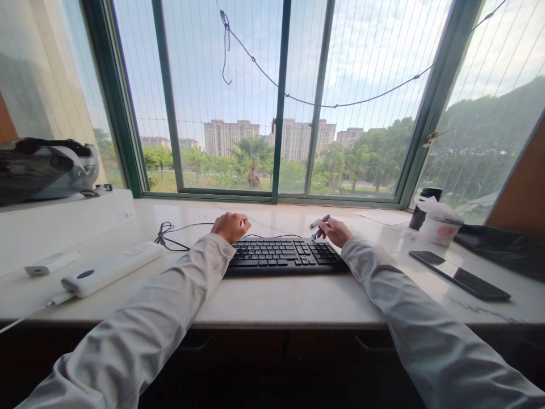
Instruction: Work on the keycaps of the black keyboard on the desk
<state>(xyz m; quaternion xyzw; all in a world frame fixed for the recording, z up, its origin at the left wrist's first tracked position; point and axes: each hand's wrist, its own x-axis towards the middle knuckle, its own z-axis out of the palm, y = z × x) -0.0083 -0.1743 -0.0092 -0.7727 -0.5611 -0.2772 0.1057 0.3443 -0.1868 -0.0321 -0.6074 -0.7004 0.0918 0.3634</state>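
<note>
A black keyboard (281,255) lies on the white marble-like desk (293,301) by the window. Over its back left corner is my left hand (231,226), its fingers curled in; what they hold, if anything, is hidden. My right hand (335,231) is at the keyboard's back right corner, pinching a slim blue tool (321,226) between thumb and fingers. Beside that tool, to its left, lies a small silver and dark object (315,224), too small to name.
On the left are a white box (63,227) with a dark headset (46,167), a white power bank (113,270), a small white device (51,263) and a black cable (170,236). At right are a phone (460,275), a cup (440,225) and a dark bottle (423,210).
</note>
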